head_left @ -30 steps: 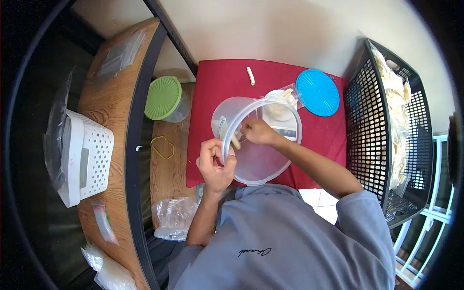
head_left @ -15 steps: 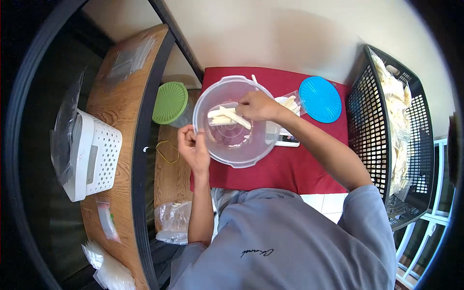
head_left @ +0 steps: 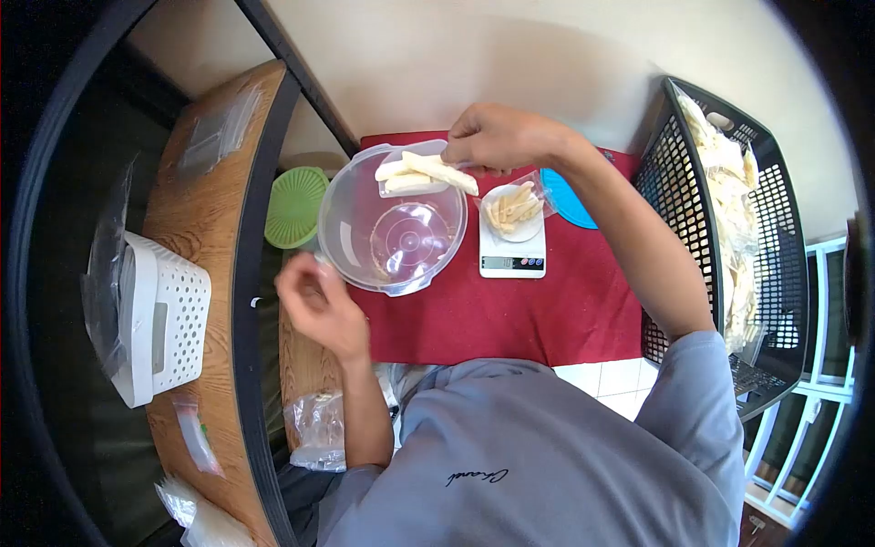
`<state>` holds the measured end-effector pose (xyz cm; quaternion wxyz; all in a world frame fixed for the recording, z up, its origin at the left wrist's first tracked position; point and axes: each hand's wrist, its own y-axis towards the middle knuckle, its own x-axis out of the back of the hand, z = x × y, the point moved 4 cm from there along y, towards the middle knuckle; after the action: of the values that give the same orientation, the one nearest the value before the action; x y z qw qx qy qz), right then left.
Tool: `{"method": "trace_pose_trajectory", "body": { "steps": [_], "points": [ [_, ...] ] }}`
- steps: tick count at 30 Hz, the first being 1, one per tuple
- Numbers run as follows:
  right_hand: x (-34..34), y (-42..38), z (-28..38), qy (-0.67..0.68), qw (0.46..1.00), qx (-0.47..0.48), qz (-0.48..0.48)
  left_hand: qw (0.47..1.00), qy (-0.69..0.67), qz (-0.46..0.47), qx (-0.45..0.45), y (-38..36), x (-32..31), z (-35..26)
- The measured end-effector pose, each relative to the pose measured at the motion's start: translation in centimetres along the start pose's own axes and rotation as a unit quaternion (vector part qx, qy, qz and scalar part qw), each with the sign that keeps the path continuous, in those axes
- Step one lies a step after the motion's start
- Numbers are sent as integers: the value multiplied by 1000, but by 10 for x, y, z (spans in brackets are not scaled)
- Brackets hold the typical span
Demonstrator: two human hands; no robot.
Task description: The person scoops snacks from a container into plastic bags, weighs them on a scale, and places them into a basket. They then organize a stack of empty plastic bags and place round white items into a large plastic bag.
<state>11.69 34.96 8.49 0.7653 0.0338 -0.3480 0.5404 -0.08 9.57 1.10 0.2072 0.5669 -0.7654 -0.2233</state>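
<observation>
Over the far rim of a clear plastic tub [head_left: 342, 242], my right hand [head_left: 506, 141] is closed on a whitish scoop [head_left: 387, 192]. Several pale, thick sticks [head_left: 415, 171] lie on it. The scoop's handle is mostly hidden by my fingers. At the tub's near left side is my left hand [head_left: 326, 310], blurred, with thumb and fingers apart and nothing seen between them. Right of the tub stands a white digital scale [head_left: 512, 253]. On it rests an open clear bag [head_left: 515, 208] holding similar sticks.
A blue lid [head_left: 570, 201] lies partly behind my right forearm on the red cloth [head_left: 583, 310]. A black crate [head_left: 684, 219] of bagged sticks stands at right. Left are a green-lidded container [head_left: 296, 205], a white basket [head_left: 178, 314] and plastic bags [head_left: 319, 424].
My right hand has lifted the scoop with the sticks from inside the tub to its far rim. My left hand has come off the tub's rim, moving left. The scale is now uncovered.
</observation>
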Motion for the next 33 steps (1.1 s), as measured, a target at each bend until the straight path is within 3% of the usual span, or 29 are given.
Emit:
{"method": "trace_pose_trajectory", "body": {
  "steps": [1,3,6,8,10,13,14,15,17,20,22,24,25,27,31,33],
  "points": [
    [4,-1,2,-4,1000,6,6,994,-97,27,-33,-16,-8,-19],
    [12,1,3,-25,1000,1,-2,932,-182,246,-195,-53,-41,-53],
    [17,-2,5,-37,999,0,-9,893,-173,382,-166,-95,-120,-50],
    [15,-5,8,-28,999,13,-13,898,-95,420,-91,-107,-171,-15],
    [11,-4,4,-38,999,5,-16,913,16,383,-141,-107,-212,2],
    [9,-13,5,-65,998,2,-22,871,139,453,-134,-126,-260,35],
    [9,-15,4,-72,997,-1,-33,826,182,522,-109,-129,-272,40],
    [9,-15,2,-76,996,-1,-44,829,177,519,-108,-128,-278,37],
    [12,-13,-4,-96,994,3,-48,778,218,582,-93,-129,-290,40],
    [16,-19,-9,-107,992,-5,-59,810,218,529,-127,-134,-298,46],
    [18,-18,-18,-32,999,-11,-41,828,211,500,-142,-131,-294,48],
    [26,-20,-19,-43,998,-11,-34,888,89,418,-168,-121,-282,41],
    [29,-22,-18,-51,998,-13,-28,889,91,416,-168,-118,-276,40],
    [35,-27,-12,-57,998,-2,-28,884,-96,455,-51,-113,-258,32],
    [47,-32,3,-75,997,9,-28,882,-190,430,25,-105,-191,-7],
    [51,-35,14,-82,996,26,-14,865,-259,429,-11,-98,-149,-27]
  ]
}}
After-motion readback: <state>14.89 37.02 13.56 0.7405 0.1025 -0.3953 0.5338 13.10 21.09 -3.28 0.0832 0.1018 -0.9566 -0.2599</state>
